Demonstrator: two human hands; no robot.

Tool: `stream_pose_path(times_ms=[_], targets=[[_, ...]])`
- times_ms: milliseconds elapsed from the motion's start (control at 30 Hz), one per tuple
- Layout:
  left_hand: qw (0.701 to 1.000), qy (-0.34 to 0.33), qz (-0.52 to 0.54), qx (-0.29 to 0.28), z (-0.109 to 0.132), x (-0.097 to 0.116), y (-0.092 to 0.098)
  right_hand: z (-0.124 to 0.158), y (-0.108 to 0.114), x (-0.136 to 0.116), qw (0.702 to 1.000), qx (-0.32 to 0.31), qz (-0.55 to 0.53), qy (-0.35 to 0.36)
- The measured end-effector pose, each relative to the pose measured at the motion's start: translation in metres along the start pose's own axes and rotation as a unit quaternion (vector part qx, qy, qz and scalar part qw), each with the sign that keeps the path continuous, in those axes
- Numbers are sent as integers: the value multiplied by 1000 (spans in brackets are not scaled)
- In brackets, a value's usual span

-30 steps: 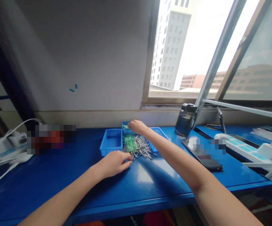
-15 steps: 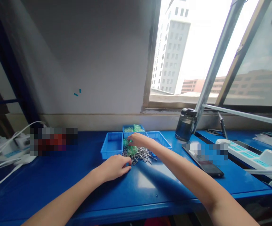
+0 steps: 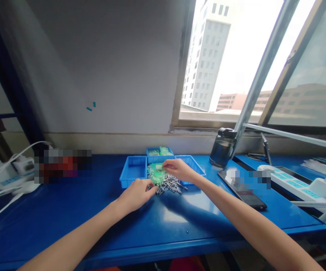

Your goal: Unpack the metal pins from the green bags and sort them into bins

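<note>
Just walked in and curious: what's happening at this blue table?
A person's right hand pinches a green piece above a heap of metal pins and green pieces. The left hand rests at the heap's near edge, fingertips among the pins. Behind it stand blue trays; the back tray holds more green pieces.

Daylight enters from the window [image 3: 236,75] at upper right; the sky there is blown out to white. The wall [image 3: 109,75] is dim and grey, darkest at far left. One glare patch lies on the blue surface [image 3: 67,210] towards its front edge, with soft arm shadows beside it. Straight frames bow and lean at the picture's edges. The pile of metal pins [image 3: 168,183] is too fine to resolve; the green piece [image 3: 159,168] pinched in the right hand [image 3: 180,170] is soft. Two areas are pixelated.
</note>
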State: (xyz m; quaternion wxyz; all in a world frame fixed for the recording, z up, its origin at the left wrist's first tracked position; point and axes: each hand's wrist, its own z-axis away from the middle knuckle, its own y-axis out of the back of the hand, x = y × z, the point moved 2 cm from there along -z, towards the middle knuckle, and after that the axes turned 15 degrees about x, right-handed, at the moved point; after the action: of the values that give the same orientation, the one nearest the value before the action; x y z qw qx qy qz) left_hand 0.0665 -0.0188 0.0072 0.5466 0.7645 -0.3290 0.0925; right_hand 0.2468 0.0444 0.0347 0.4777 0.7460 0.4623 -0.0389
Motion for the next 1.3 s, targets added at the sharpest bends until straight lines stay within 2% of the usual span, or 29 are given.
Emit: stream_pose_path(times_ms=[133, 300, 400, 500, 600, 733, 800, 967, 1167, 1300], targets=[[997, 14, 66, 42, 0, 6, 3, 20, 5, 0, 974, -54, -197, -96], [988, 34, 121, 94, -3, 5, 6, 30, 1, -5, 937, -43, -319, -137], [973, 68, 207, 71, -5, 3, 4, 35, -3, -15, 913, -44, -375, -158], [964, 52, 251, 72, -5, 3, 3, 39, -4, -24, 899, -44, -399, -177], [969, 18, 223, 109, -4, 4, 4, 41, -4, -26, 897, -42, -400, -182], [970, 14, 213, 115, -7, 2, 7, 41, -4, -23, 897, -47, -400, -180], [969, 29, 225, 100, -8, 2, 8, 41, -6, -19, 896, -53, -401, -183], [971, 51, 232, 19, -7, 5, 6, 43, -10, -15, 900, -66, -386, -192], [971, 50, 233, 3, -6, 6, 6, 45, -1, -22, 924, -88, -334, -162], [981, -2, 191, 23, -6, 8, 9, 44, 2, -23, 940, -67, -313, -116]])
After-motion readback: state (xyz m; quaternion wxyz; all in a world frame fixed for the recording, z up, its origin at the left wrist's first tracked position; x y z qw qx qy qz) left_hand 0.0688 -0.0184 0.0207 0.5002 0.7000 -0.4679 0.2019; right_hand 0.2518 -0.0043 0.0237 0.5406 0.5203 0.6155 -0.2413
